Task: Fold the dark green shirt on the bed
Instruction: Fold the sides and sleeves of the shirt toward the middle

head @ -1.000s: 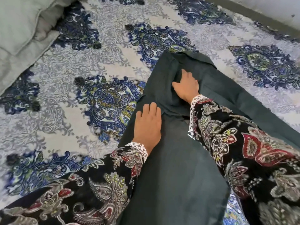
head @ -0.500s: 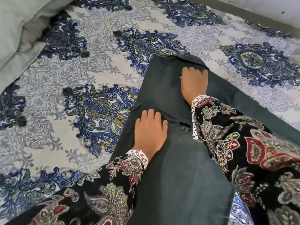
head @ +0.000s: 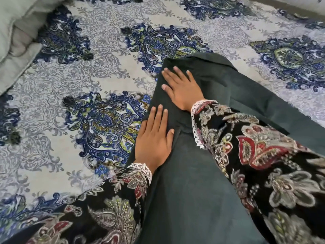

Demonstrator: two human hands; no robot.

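The dark green shirt (head: 190, 182) lies on the bed as a long folded strip that runs from the bottom of the view up to the middle. My left hand (head: 153, 138) rests flat on its left edge, fingers together and pointing up. My right hand (head: 181, 87) lies flat higher up, near the strip's top end, fingers spread and palm down on the cloth. Neither hand grips any fabric. Both forearms wear black floral sleeves with white lace cuffs, and the right sleeve hides part of the shirt's right side.
The bed is covered with a grey and blue paisley sheet (head: 88, 85). A pale grey pillow or folded blanket (head: 15, 32) lies at the top left. The bed's far edge (head: 299, 13) runs along the top right.
My right hand has slid left across the shirt's upper part and opened its fingers flat. My left hand has shifted slightly up along the left edge. The view has moved a little.
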